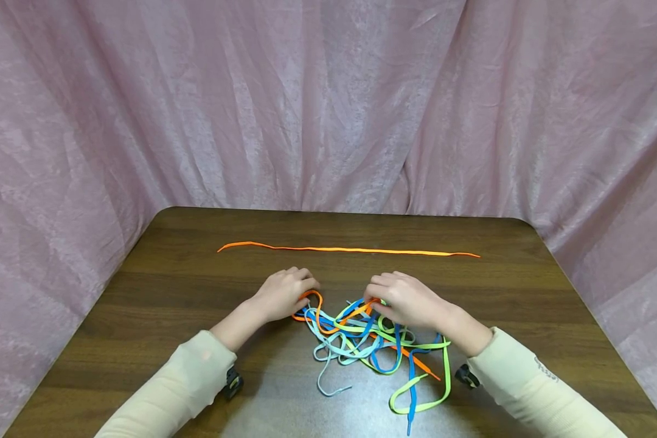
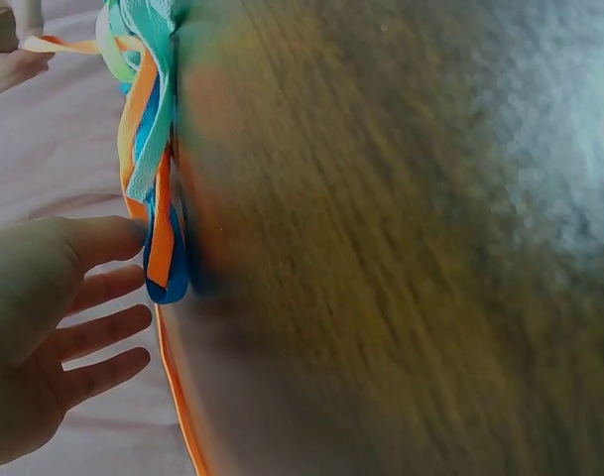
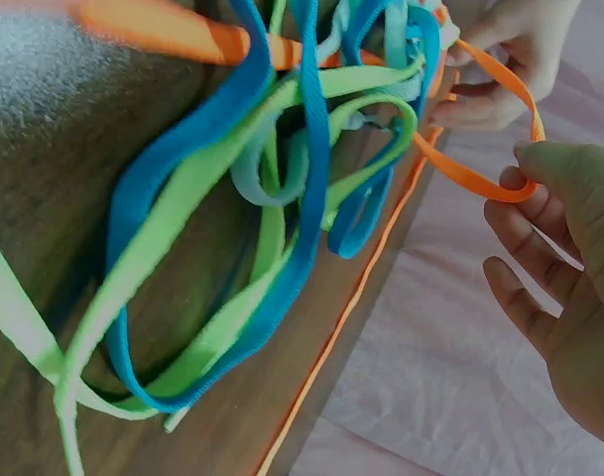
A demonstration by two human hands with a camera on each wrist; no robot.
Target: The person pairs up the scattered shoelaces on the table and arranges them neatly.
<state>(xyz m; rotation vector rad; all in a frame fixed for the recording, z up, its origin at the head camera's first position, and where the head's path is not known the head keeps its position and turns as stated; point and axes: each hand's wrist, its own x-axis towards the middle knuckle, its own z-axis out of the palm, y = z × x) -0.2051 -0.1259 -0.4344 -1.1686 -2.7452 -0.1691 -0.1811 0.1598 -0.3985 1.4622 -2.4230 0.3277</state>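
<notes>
A tangled pile of flat shoelaces in blue, lime green, light blue and orange lies on the table. In the head view my right hand (image 1: 407, 299) is at the pile's upper right. Its thumb and forefinger pinch a loop of orange shoelace (image 3: 480, 183), which stretches out from the tangle in the right wrist view. My left hand (image 2: 54, 317) is at the pile's left end, fingers apart and fairly straight. Its thumb and forefinger tips are right at a blue shoelace loop (image 2: 169, 288) with orange beside it.
A separate orange shoelace (image 1: 350, 249) lies nearly straight across the table beyond both hands. Loose blue (image 1: 412, 389) and lime green lace ends (image 1: 447, 371) trail toward the front edge of the brown wooden table (image 1: 159, 304). Pink curtains (image 1: 306, 109) hang behind and at the sides.
</notes>
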